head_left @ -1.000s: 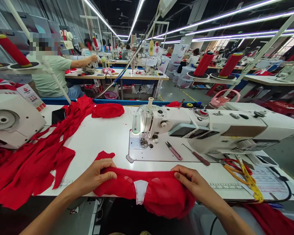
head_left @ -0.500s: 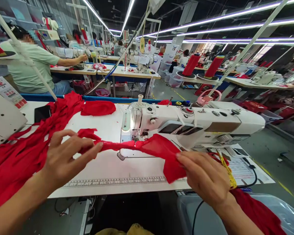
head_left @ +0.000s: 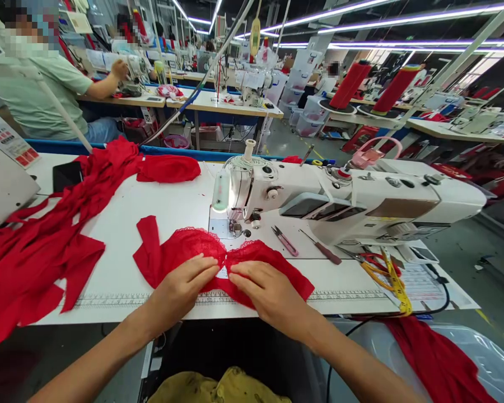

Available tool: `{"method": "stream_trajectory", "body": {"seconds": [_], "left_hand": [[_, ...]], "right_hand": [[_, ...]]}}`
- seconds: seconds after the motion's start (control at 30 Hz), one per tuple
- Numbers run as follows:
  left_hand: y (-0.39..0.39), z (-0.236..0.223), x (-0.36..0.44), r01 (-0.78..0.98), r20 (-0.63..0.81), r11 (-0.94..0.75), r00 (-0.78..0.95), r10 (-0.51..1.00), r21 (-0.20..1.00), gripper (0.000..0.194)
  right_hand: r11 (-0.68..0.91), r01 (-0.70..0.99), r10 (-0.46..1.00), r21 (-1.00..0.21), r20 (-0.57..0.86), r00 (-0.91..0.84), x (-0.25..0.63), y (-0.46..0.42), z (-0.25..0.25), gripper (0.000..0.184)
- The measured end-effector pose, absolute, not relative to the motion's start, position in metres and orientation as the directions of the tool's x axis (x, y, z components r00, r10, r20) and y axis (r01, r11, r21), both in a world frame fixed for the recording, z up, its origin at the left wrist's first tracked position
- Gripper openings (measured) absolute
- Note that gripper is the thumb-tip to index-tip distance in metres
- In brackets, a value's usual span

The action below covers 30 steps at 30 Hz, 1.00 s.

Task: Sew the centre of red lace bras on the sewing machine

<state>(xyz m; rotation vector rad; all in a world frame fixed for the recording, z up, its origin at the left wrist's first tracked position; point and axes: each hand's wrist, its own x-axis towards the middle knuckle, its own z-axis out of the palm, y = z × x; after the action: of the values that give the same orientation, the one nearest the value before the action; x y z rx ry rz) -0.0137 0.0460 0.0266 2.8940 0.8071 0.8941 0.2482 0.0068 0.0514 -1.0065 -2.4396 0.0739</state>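
Left hand [head_left: 187, 282]: palm down, fingers extended and close together, narrowly curved, resting on the left half of a red lace-edged garment [head_left: 185, 246]. Right hand [head_left: 273, 288]: likewise palm down, fingers together and lightly bent, on the garment's right half, fingertips near the left hand's at the centre. Whether either thumb pinches cloth beneath is hard to tell. Garment: spread on the white table [head_left: 151, 308], over its printed ruler [head_left: 344, 295], in front of the sewing machine [head_left: 294, 190].
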Motion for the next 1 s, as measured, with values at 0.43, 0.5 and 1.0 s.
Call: {"method": "stream_trajectory", "body": {"seconds": [0.43,0.5,1.0], "left_hand": [[0.046,0.000,-0.012,0.765,0.302,-0.642,0.601,0.740,0.050,0.073],[0.047,0.001,-0.011,0.765,0.304,-0.642,0.601,0.740,0.051,0.074],[0.049,0.002,-0.010,0.760,0.306,-0.650,0.613,0.729,0.026,0.076]], "right_hand": [[0.558,0.766,0.823,-0.319,0.099,-0.559,0.251,0.014,0.026,0.061],[0.548,0.773,0.827,-0.320,0.069,-0.558,0.250,0.015,0.025,0.062],[0.527,0.778,0.832,-0.341,0.019,-0.555,0.251,0.015,0.029,0.064]]}}
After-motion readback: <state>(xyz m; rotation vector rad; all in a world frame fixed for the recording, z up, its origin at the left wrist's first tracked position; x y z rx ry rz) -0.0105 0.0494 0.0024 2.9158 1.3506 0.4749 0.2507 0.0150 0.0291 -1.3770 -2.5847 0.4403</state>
